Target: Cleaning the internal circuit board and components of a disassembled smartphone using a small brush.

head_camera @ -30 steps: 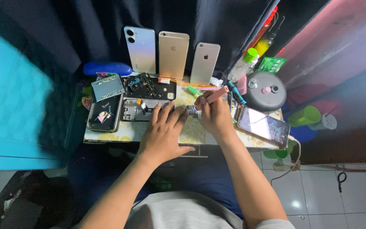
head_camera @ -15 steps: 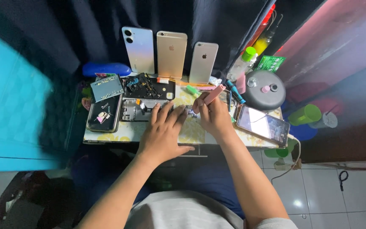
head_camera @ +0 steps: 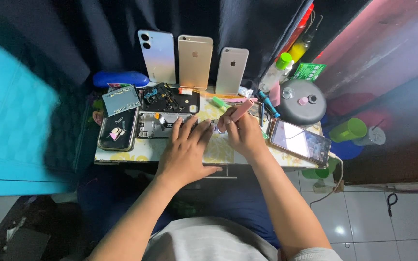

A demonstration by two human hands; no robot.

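left hand (head_camera: 186, 150) is flat on the table (head_camera: 122, 155), fingers spread, fingertips right up against the opened phone frame (head_camera: 158, 124) and some small part near the middle that i can't make out. right hand (head_camera: 240, 133) is curled tight around a pink tool (head_camera: 243, 110), pen-style grip, with the tip pointing down at that same spot between the two hands. the tip itself is hidden, so i can't tell what it touches.

around it: a black tray of small parts (head_camera: 170, 100) just behind the frame, a dark phone lying flat (head_camera: 118, 129) on the left with a grey panel (head_camera: 120, 99) above it, and a blue case (head_camera: 120, 79) at the back left. three phones stand against the dark curtain, a pale blue one (head_camera: 157, 56), a gold one (head_camera: 195, 62) and a silver one (head_camera: 231, 70). on the right, a lit phone (head_camera: 300, 141) lies just beside the right wrist, with a round grey tin (head_camera: 302, 102) behind it and a green-capped bottle (head_camera: 277, 70) further back. a green cup (head_camera: 348, 130) sits past the table edge.
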